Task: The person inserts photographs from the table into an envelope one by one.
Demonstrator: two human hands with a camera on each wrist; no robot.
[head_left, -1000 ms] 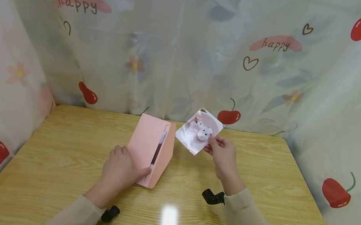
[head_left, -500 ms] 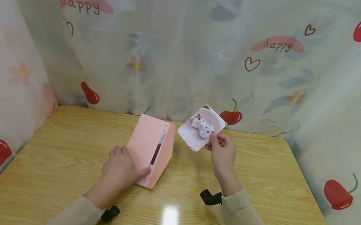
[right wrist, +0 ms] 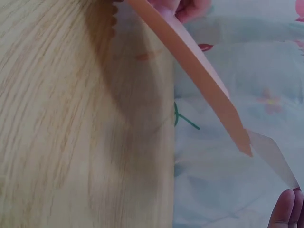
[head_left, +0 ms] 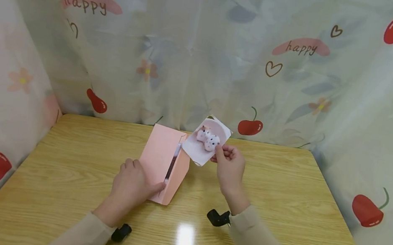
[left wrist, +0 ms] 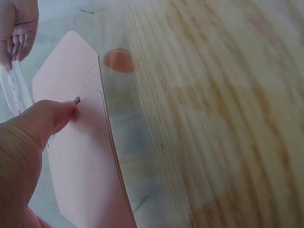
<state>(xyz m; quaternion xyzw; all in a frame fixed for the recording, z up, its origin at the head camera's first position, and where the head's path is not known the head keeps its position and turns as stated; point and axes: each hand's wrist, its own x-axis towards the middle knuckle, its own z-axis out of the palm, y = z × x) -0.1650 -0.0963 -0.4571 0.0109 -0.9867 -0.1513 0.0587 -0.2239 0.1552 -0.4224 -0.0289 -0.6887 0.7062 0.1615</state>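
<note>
My left hand point(head_left: 134, 183) grips a pink envelope point(head_left: 160, 146) by its lower part, thumb lying at the slot. The envelope's flap is lifted, and a dark and white strip of something inside shows through the opening. Between thumb and fingers, my right hand point(head_left: 229, 167) pinches a photo card point(head_left: 203, 140) with two small white spotted animal figures on it. The card is tilted, its left corner overlapping the envelope's upper right edge in the head view. In the right wrist view the card point(right wrist: 274, 156) shows its pale back beside the envelope's end point(right wrist: 209, 95).
Both hands work above a wooden table point(head_left: 68, 188). A cherry-printed curtain point(head_left: 191, 54) hangs along the back and both sides. Black wrist camera mounts point(head_left: 218, 218) stick out near each sleeve. A bright light reflection lies on the front of the table.
My right hand has moved left with the card, bringing it from beside the envelope to its upper right edge. My left hand and the envelope have hardly moved.
</note>
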